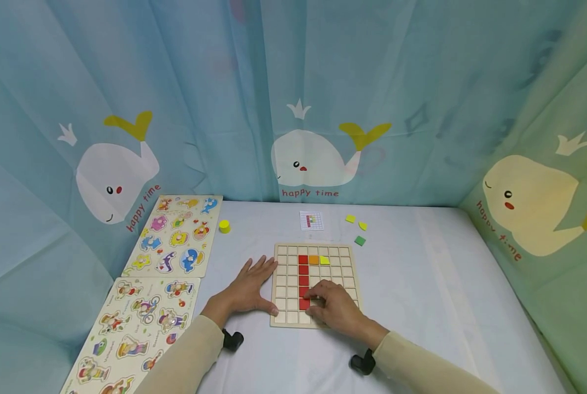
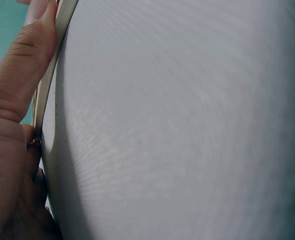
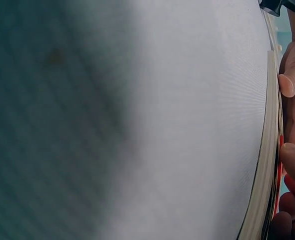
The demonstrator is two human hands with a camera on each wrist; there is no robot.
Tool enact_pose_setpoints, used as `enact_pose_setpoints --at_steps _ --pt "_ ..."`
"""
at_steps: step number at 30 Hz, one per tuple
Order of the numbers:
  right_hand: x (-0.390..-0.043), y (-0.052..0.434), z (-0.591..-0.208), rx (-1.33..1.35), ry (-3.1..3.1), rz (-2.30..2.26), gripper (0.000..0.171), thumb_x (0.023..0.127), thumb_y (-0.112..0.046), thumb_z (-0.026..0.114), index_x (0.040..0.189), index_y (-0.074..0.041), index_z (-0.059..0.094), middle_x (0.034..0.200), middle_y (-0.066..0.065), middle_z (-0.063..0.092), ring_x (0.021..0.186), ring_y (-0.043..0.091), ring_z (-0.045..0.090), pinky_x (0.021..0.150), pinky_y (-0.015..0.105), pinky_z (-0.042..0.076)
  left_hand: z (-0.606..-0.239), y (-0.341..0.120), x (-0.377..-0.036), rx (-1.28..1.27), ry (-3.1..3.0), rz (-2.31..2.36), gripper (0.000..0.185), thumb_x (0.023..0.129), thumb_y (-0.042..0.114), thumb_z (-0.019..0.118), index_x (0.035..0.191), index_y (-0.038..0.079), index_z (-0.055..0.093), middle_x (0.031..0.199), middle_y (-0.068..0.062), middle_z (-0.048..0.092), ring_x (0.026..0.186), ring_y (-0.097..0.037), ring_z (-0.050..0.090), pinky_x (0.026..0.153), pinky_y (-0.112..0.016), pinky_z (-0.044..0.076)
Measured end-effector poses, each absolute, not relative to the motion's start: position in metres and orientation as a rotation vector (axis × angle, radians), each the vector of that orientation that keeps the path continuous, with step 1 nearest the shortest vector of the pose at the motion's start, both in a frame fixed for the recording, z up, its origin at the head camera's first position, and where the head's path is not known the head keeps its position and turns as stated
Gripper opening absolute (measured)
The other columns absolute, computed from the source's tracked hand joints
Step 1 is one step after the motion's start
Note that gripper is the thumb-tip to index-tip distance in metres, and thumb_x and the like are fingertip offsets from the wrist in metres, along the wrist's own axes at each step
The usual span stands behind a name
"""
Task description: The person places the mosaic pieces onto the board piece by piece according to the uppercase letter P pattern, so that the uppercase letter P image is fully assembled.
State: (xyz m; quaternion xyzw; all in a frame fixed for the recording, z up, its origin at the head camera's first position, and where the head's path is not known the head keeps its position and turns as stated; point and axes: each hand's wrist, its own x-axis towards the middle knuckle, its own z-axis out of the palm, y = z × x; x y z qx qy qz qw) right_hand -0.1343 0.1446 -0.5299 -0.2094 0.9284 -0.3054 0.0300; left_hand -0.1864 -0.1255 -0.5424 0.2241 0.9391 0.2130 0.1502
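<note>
A wooden grid board (image 1: 280, 322) lies flat on the white table. Several red square tiles (image 1: 303, 270) form a column in it. At the column's top, an orange tile (image 1: 314, 260) sits beside the red one, then a yellow tile (image 1: 325, 260). The left hand (image 1: 246, 290) rests at the board's left edge, fingers spread and thumb on the lower left corner. Thumb and fingers of the right hand (image 1: 337, 309) pinch the lowest red tile (image 1: 304, 304), at its cell. The right wrist view shows the thumb (image 3: 293, 160) against red at the board's edge.
Behind the board lies a small pattern card (image 1: 312, 221). To its right are two yellow pieces (image 1: 350, 219) and a green tile (image 1: 360, 240). A yellow round piece (image 1: 224, 226) stands near two picture puzzle boards (image 1: 195, 268) on the left. Curtains (image 1: 234, 109) enclose the table.
</note>
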Motion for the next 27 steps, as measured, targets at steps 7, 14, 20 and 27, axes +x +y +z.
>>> enact_pose_setpoints --at_steps 7,14,20,27 --pt "-0.135 0.144 -0.530 -0.625 2.846 -1.016 0.025 0.080 -0.022 0.080 0.104 -0.021 0.073 0.093 -0.012 0.061 0.076 0.004 0.048 0.065 0.017 0.043 -0.542 -0.126 -0.186 0.650 2.695 0.621 0.127 0.057 0.076 0.075 0.158 0.024 0.018 0.165 0.008 0.013 0.154 -0.016 0.002 0.126 -0.043 -0.002" --pt "-0.137 0.146 -0.529 -0.590 2.825 -1.058 0.025 0.082 -0.021 0.078 0.106 -0.020 0.073 0.089 -0.012 0.059 0.076 0.005 0.049 0.064 0.017 0.045 -0.541 -0.126 -0.186 0.638 2.689 0.636 0.126 0.057 0.075 0.075 0.158 0.024 0.018 0.165 0.008 0.013 0.154 -0.016 0.002 0.126 -0.043 -0.002" --pt "-0.140 0.148 -0.526 -0.519 2.796 -1.112 0.024 0.082 -0.021 0.078 0.105 -0.020 0.073 0.090 -0.012 0.059 0.078 0.007 0.050 0.065 0.018 0.046 -0.540 -0.125 -0.186 0.644 2.694 0.629 0.126 0.058 0.074 0.076 0.158 0.024 0.018 0.165 0.008 0.013 0.154 -0.016 0.002 0.126 -0.043 -0.002" --pt "-0.146 0.153 -0.523 -0.474 2.780 -1.195 0.025 0.082 -0.020 0.079 0.106 -0.021 0.072 0.098 -0.013 0.064 0.083 0.008 0.052 0.072 0.019 0.048 -0.541 -0.125 -0.186 0.638 2.693 0.639 0.127 0.057 0.073 0.077 0.157 0.024 0.019 0.164 0.007 0.014 0.154 -0.016 0.002 0.127 -0.043 -0.002"
